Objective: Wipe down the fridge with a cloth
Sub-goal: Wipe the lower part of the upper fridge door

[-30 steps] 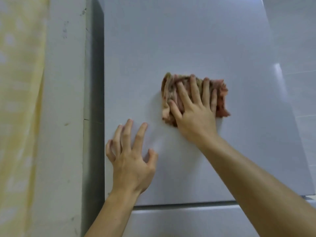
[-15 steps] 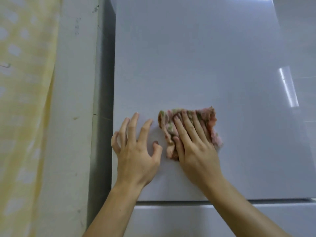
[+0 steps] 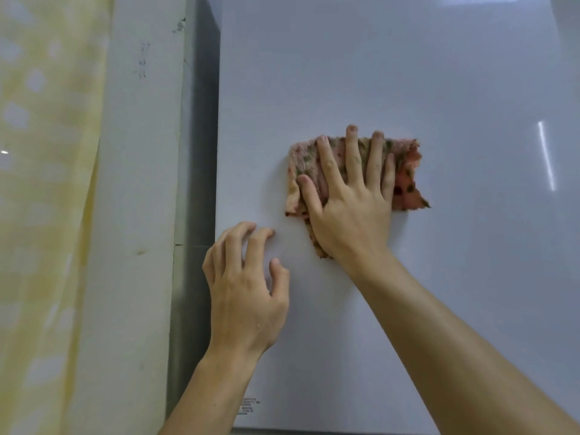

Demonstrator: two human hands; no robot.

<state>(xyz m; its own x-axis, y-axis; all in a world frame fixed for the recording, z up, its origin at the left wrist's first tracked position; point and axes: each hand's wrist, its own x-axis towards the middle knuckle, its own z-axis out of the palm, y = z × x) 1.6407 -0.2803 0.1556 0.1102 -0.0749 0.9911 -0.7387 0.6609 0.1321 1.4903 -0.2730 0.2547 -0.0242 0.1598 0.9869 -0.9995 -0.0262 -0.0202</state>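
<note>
The fridge door (image 3: 408, 73) is a flat, pale grey-white panel that fills most of the view. A pink cloth with green and dark spots (image 3: 405, 180) lies flat against it near the middle. My right hand (image 3: 348, 199) presses the cloth to the door with fingers spread; fingertips reach past its top edge. My left hand (image 3: 248, 287) rests on the door lower left of the cloth, fingers curled and apart, holding nothing. Part of the cloth is hidden under my right palm.
The fridge's grey side (image 3: 197, 183) runs down the left of the door. Beside it stands a white wall edge (image 3: 135, 215), and a yellow patterned curtain (image 3: 44, 183) hangs at far left. A small label (image 3: 249, 405) sits near the door's bottom edge (image 3: 314, 430).
My right hand has slid the cloth up the door, away from my left hand. The left hand's fingers have curled more. The view has shifted closer.
</note>
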